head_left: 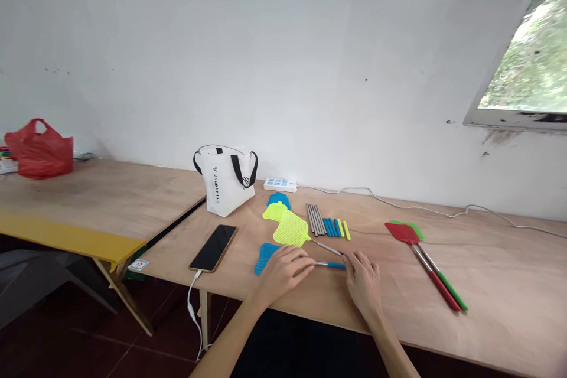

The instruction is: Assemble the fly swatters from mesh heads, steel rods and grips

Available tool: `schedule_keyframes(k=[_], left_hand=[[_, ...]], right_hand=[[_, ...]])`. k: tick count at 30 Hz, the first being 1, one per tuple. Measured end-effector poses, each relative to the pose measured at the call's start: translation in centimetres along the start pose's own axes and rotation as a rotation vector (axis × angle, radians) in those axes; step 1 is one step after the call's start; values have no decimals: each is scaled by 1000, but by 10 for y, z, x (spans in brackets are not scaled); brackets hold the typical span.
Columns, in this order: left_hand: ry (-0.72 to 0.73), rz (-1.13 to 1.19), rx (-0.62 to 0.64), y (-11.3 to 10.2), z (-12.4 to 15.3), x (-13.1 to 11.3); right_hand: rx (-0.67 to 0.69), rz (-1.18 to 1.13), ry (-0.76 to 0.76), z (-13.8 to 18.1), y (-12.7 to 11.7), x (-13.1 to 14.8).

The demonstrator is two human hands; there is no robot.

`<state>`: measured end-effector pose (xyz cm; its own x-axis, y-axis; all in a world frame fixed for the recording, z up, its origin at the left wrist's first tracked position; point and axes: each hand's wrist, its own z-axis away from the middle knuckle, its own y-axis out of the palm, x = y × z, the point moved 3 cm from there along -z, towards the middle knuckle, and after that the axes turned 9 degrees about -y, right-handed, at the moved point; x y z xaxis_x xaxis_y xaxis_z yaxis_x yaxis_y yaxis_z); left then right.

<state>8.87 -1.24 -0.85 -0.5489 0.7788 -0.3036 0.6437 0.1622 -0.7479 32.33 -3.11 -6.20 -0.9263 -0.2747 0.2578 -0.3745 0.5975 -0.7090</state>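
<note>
A blue fly swatter point(266, 255) lies on the wooden table point(487, 283). My left hand point(286, 269) rests over its metal rod near the blue head, fingers curled on it. My right hand point(363, 280) pinches the rod's other end by the blue handle grip point(335, 265). Just behind lies a yellow-green swatter head point(290, 228) with a metal rod point(325, 247) running toward my right hand. More yellow and blue heads point(277, 205) lie further back.
Loose metal rods point(315, 218) and blue and yellow grips point(336, 227) lie in a row. Red and green swatters point(425, 263) rest at right. A phone point(213, 247) on a cable, a white tote bag point(225, 180), a power strip point(280, 184) and a red plastic bag point(39, 150) stand further off.
</note>
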Motion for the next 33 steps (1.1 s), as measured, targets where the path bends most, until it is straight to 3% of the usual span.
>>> schedule_keyframes(k=[3,7,12,23,27,33], left_hand=[[-51,-79,-47,-7,-3,-2],[-129,-119,8,4,1,20],[-136,-99,46,17,6,35],[-61,-74,134,25,8,28],[-89,-100,116,23,9,34],[-127,-109,93,18,10,40]], right_hand=[[54,-34,-157,0,-1,11],[93,28,-295,1,-2,23],[156,24,-295,0,-1,27],[328,-52,-325,0,11,28],[311,-72,-265,-4,0,-4],[293,-81,-47,11,-51,-120]])
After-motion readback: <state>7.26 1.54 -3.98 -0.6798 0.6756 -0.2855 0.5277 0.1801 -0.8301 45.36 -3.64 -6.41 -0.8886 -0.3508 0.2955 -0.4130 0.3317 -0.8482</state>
